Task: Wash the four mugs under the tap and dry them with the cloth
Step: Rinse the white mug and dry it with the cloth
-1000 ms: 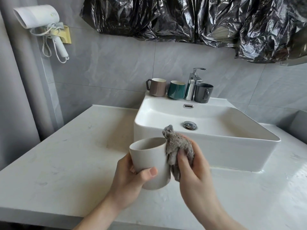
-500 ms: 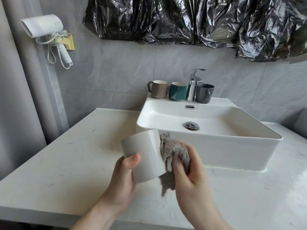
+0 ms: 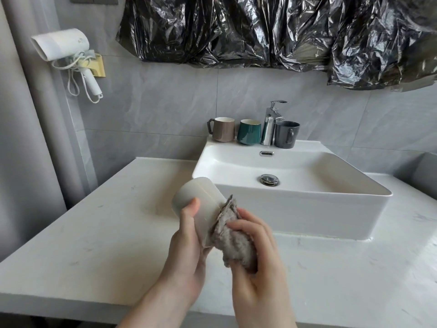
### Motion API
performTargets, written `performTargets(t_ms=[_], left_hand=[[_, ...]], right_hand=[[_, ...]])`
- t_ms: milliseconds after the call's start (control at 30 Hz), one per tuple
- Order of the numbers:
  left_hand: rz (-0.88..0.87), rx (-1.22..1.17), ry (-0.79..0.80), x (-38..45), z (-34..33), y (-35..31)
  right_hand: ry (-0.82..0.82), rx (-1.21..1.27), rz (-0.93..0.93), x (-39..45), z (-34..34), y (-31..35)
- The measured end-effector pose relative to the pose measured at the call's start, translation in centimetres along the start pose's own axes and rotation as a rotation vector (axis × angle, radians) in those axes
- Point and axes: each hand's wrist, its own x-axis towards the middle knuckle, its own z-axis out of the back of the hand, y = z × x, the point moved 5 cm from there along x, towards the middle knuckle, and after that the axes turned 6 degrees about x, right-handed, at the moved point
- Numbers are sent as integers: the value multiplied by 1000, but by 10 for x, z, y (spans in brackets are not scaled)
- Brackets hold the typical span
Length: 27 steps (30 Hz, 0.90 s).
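Note:
My left hand (image 3: pixel 186 242) grips a white mug (image 3: pixel 201 204) that is tipped over, its base pointing up and to the left, above the counter in front of the basin. My right hand (image 3: pixel 255 261) holds a grey cloth (image 3: pixel 233 237) bunched against the mug's lower right side. Three more mugs stand on the basin's back ledge: a brown mug (image 3: pixel 223 129), a green mug (image 3: pixel 249 132) and a dark grey mug (image 3: pixel 286 134). The chrome tap (image 3: pixel 270 124) rises between the green and dark grey mugs; no water is seen running.
The white basin (image 3: pixel 307 209) sits on a white counter (image 3: pixel 94 233) that stretches left and right. A white hair dryer (image 3: pixel 63 47) hangs on the left wall. Black plastic sheeting (image 3: pixel 272 31) covers the wall above the tap.
The white mug has gone from upright to tipped with its base up and left. My right hand has slid the cloth down along the mug's side towards its mouth.

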Motion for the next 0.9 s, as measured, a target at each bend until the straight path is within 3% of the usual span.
performTargets(t_ms=[100,267,367,433,533,767,900], left_hand=[[56,-83,-13,-4,-10,-1],[-36,14,-47,-5,-16,-6],[-233,148,-148,-7,-10,-15],[-366,228,-153,-7,-7,-20],[-428,273,-153,-2,-1,-22],[-466,516,-144,-9,9,-9],[-470,628,-47,-21,6,-8]], right_hand=[[-47,-75,-51,-7,-3,-14],[-168,332,-595,4,1,-31],[-174,569,-758,6,-4,-28],[-180,657,-801,1,-6,-21],[-189,692,-830,-8,-3,-16],[-190,470,-810,-5,4,-28],[-220,360,-800,8,16,-38]])
